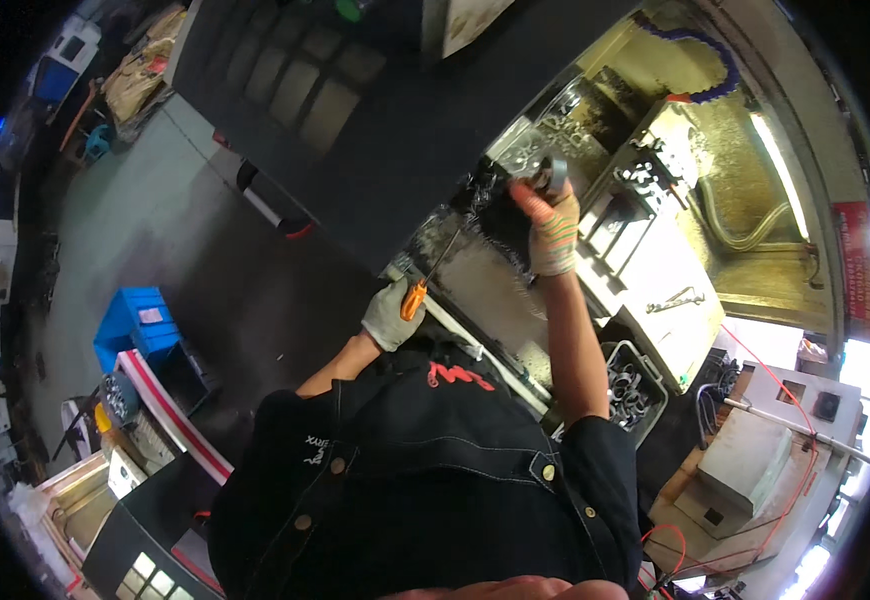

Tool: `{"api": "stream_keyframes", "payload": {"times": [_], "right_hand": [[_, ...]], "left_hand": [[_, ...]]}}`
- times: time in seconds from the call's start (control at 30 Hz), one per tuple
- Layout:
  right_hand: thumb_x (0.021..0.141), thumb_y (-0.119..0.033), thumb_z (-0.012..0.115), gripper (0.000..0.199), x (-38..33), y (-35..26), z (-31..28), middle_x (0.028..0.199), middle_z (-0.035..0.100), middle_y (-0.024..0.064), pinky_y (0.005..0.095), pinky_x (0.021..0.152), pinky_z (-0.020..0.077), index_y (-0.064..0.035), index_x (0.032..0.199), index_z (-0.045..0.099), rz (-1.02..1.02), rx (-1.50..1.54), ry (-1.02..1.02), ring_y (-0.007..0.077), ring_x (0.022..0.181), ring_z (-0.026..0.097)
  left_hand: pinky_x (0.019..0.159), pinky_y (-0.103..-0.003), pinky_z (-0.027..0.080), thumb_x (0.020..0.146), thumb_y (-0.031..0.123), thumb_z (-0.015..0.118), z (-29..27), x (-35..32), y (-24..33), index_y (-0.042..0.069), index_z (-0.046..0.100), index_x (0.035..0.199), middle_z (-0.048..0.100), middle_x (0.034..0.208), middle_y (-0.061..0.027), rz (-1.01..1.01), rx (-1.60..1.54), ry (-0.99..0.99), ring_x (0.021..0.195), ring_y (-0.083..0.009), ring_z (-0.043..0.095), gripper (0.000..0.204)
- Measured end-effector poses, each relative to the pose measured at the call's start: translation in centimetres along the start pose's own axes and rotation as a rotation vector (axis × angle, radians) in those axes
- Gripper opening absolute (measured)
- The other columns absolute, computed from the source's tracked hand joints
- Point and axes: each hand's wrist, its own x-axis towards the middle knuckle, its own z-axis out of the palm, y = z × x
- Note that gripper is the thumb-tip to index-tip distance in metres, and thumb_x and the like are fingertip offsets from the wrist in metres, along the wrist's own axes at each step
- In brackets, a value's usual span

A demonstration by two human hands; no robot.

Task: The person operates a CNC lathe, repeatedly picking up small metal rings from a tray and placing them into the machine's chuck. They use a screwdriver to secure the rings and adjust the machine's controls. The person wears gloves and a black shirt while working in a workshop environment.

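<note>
Holding, left side: your gloved left grip is closed around an orange-handled screwdriver, near the clock's centre and pointing toward 1 o'clock.
Metal part: grey and rounded, between 1 and 2 o'clock, with your gloved right grip clamped on it.
Crate: at 4 o'clock, with metal pieces inside it.
Blue bin: well apart from your left grip, at 9 o'clock.
Hose: blue, curved, at 2 o'clock.

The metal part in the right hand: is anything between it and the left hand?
The right hand has its thumb beside the metal part, facing the left hand, which holds an orange-handled tool. Nothing else visible intervenes.
</note>
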Motion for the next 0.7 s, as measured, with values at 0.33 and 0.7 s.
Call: {"api": "stream_keyframes", "payload": {"times": [0.33, 0.7], "right_hand": [[0.071, -0.01, 0.07, 0.019, 2.5, 2.4, -4.6, 0.078, 0.06, -0.0017, 0.0219, 0.066, 0.0431, -0.0052, 0.086, 0.059, -0.014, -0.398, -0.082, 0.0052, 0.072, 0.054], [0.074, -0.019, 0.069, 0.038, 1.8, 10.0, -9.4, 0.097, 0.062, 0.0105, 0.0273, 0.067, 0.0439, 0.0013, 0.103, 0.055, -0.19, -0.947, 0.009, 0.0185, 0.077, 0.058]], "left_hand": [[0.065, -0.042, 0.046, 0.071, 0.012, 0.06, -0.6, -2.2, -2.5, 0.002, 0.05, 0.098, 0.057, 0.079, -0.0194, 0.017, 0.031, -0.037, 0.077, -0.0373, 0.057, 0.031], [0.078, -0.042, 0.047, 0.075, 0.023, 0.051, 2.1, 0.6, -2.7, 0.001, 0.056, 0.101, 0.061, 0.097, -0.0219, -0.471, 0.359, -0.732, 0.091, -0.0357, 0.059, 0.034]]}}
